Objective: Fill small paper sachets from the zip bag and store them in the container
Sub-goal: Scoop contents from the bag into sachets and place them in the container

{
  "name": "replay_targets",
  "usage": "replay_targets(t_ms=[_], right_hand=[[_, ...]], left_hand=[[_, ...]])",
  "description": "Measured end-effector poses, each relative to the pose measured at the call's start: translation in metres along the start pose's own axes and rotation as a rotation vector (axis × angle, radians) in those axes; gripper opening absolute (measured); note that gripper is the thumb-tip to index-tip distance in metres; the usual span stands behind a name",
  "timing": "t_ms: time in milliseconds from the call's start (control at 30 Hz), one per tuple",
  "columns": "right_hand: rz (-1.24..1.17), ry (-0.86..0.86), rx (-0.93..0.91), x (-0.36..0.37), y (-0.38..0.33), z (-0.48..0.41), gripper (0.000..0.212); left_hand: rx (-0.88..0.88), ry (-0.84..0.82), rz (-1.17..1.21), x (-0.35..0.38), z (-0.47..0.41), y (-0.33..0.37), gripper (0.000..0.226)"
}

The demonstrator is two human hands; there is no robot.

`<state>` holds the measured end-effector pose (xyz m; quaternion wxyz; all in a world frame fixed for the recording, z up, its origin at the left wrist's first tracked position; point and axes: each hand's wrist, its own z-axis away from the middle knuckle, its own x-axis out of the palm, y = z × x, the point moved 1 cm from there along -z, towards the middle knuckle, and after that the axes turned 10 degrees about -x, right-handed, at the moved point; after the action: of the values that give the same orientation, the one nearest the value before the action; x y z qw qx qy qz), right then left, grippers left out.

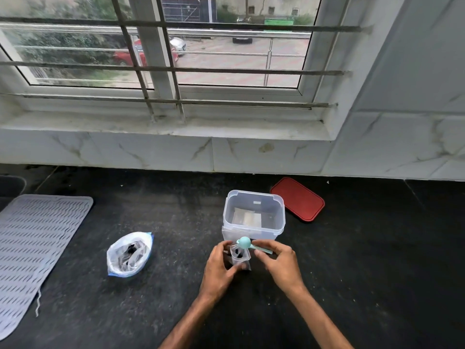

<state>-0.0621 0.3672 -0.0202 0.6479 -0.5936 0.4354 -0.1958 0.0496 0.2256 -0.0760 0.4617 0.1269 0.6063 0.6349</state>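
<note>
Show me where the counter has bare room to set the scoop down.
Bare counter lies between the zip bag and the container, and a wide patch right of the red lid. Crowded: in front of the container, where the left hand holds the sachet and the right hand the scoop.

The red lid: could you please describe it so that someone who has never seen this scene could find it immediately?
Find the barred window, then look down to the black counter beneath it. Just right of the clear container, slightly farther back, lies the red lid, flat. It is the only red thing on the counter.
</note>
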Motion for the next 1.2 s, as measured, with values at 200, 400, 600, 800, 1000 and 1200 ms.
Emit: replay_targets(t_ms=[200, 400, 600, 800, 1000, 1200], right_hand=[[-0.097, 0.32, 0.134, -0.053, 0.051, 0.016, 0.027], [0.305, 0.399, 0.232, -0.077, 0.109, 0.027, 0.024], [0.631, 0.292, 0.063, -0.072, 0.116, 0.031, 0.021], [0.623, 0.228, -0.173, -0.058, 0.094, 0.026, 0.03], [0.55, -0.194, -0.55, 0.003, 0.037, 0.004, 0.029], [0.851, -0.321, -0.601, 0.017, 0.033, -0.013, 0.025]], left_hand=[[0.204, 0.262, -0.078, -0.019, 0.018, 0.018, 0.043], [0.401, 0.173, -0.248, 0.013, 0.036, 0.053, 0.036], [0.337, 0.213, -0.14, 0.012, 0.034, 0.054, 0.035], [0.219, 0.3, -0.226, -0.038, 0.015, 0.028, 0.04], [0.272, 0.124, -0.676, -0.027, 0.005, 0.016, 0.049], [0.347, 0.125, -0.851, -0.029, -0.005, 0.016, 0.032]])
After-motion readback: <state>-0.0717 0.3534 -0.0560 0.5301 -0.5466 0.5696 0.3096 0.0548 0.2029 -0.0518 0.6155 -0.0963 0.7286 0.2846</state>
